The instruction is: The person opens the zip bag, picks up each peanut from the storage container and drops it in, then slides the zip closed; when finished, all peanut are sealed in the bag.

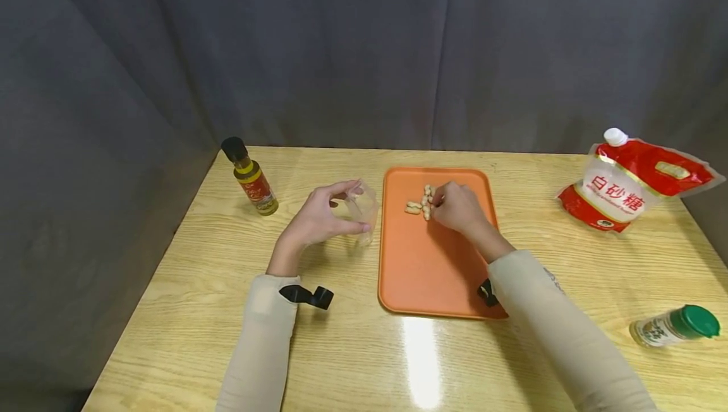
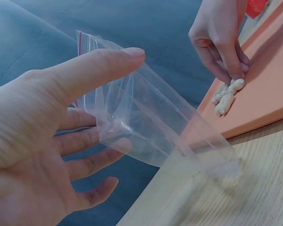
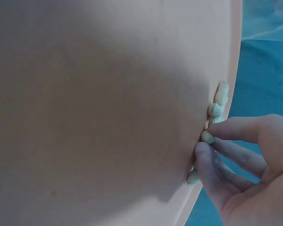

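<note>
A clear plastic zip-lock bag (image 2: 155, 122) with a red line along its mouth is held by my left hand (image 1: 314, 217), thumb on one side and fingers on the other. The bag hangs just left of an orange tray (image 1: 421, 273), its mouth spread apart. Over the tray, my right hand (image 1: 457, 207) pinches an unshelled peanut (image 3: 207, 137) between thumb and index finger. Several more peanuts (image 1: 414, 208) lie close together on the tray beside the right fingertips. In the right wrist view, the fingers partly hide some of them.
At the back left stands an olive oil bottle (image 1: 257, 187) with a black cap. A red and white sugar pouch (image 1: 614, 191) is at the right, and a green-lidded seasoning jar (image 1: 660, 330) lies toward the front right. A dark curtain (image 1: 341, 52) hangs behind the wooden table (image 1: 193, 298).
</note>
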Available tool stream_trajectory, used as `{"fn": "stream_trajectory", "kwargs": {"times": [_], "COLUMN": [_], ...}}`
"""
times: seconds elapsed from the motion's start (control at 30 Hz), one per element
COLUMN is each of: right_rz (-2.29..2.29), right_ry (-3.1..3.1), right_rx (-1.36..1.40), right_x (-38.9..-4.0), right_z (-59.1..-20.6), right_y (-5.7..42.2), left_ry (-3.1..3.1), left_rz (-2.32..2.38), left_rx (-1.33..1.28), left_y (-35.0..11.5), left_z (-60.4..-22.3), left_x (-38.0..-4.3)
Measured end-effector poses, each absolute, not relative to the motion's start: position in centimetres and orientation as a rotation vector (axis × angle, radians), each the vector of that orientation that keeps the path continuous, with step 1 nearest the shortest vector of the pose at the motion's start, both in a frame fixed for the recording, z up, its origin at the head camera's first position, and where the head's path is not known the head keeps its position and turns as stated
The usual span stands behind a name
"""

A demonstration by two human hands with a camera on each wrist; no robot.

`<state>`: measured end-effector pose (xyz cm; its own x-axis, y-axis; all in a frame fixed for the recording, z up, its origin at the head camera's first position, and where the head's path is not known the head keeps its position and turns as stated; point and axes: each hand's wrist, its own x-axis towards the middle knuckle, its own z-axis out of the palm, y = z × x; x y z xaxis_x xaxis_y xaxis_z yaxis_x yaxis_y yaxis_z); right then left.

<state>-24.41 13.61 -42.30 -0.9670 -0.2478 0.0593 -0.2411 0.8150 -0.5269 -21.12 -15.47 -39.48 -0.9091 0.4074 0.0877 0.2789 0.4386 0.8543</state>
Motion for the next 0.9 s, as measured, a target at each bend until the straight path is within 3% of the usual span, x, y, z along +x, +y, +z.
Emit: {"fn": "stream_trajectory", "kwargs": {"times": [0.2, 0.4, 0.9], "right_rz": [-0.825, -0.874, -0.954], "right_ry": [2.989, 2.994, 2.909], "right_rx": [-0.465, -0.557, -0.860], "right_x": [-24.7, -25.1, -22.6], "right_z": [-42.0, -39.0, -32.2], "right_y": [14.1, 14.1, 7.9], "left_ry": [2.549, 2.538, 2.531], "left_rz": [1.484, 1.480, 1.483], "left_rx": [0.630, 0.657, 0.661], "left_y": [-15.3, -15.3, -15.5], "left_z": [-39.4, -39.3, -39.4], "left_x": [-21.1, -21.1, -21.1]}}
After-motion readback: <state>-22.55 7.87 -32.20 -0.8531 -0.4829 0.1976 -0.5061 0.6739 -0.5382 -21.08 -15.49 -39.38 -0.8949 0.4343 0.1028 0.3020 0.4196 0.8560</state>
